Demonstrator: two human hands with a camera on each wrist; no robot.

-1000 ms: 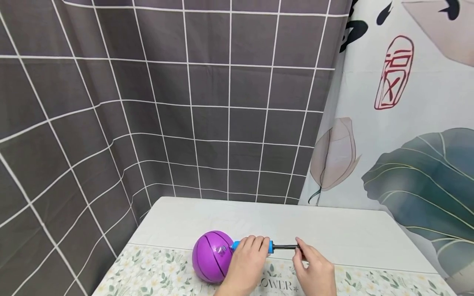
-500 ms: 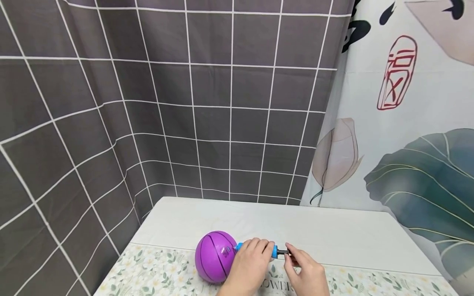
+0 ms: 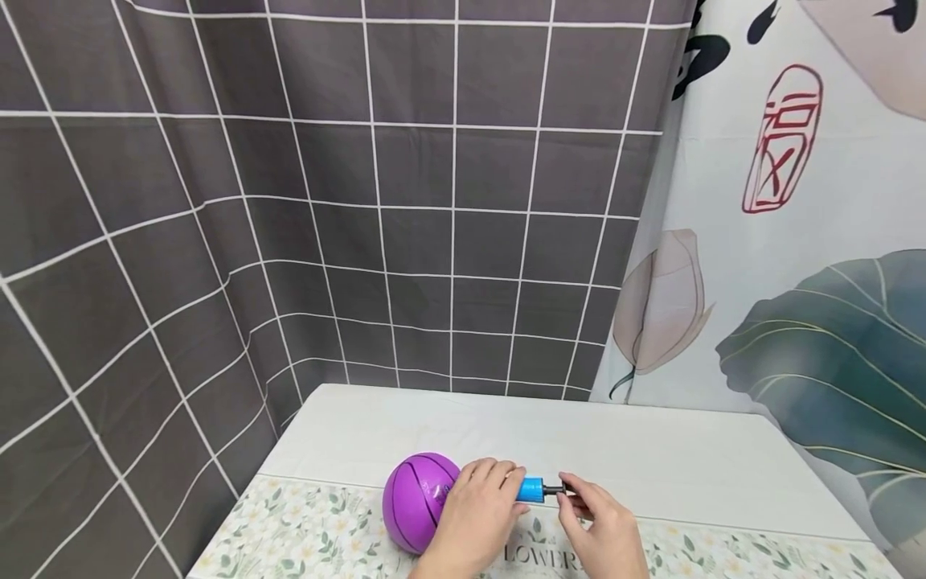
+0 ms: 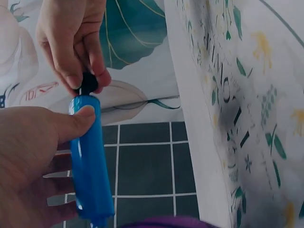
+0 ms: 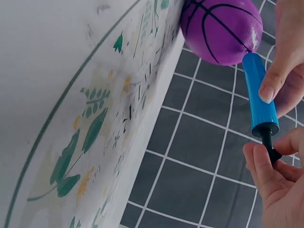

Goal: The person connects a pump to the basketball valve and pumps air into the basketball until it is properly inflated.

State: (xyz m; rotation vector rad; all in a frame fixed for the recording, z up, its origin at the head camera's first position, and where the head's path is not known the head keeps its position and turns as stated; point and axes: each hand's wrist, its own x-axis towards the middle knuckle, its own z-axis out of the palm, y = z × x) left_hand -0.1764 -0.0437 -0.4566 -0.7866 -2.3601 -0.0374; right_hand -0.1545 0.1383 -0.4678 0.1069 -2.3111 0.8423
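A purple ball [image 3: 415, 503] with black basketball lines sits on the table at the left of the hands. My left hand [image 3: 477, 511] grips the blue barrel of a small hand pump [image 4: 90, 161], its thumb lying along the barrel near the black end. In the right wrist view the pump's far tip meets the ball [image 5: 221, 28]. My right hand [image 3: 604, 523] pinches the black handle [image 5: 273, 154] at the other end. Only a short length of black rod shows between handle and barrel. In the head view the left hand hides the tip.
A table [image 3: 506, 426] with a plain white back strip and a flower-printed cover [image 3: 311, 515] in front lies under the hands. Behind it hangs a dark grey grid-patterned curtain [image 3: 412, 241]; a white printed cloth [image 3: 694, 346] hangs at the right.
My right hand has moved left toward the barrel, so the long black rod seen a second ago is now mostly inside. The left hand keeps its grip, and the ball stays beside it.
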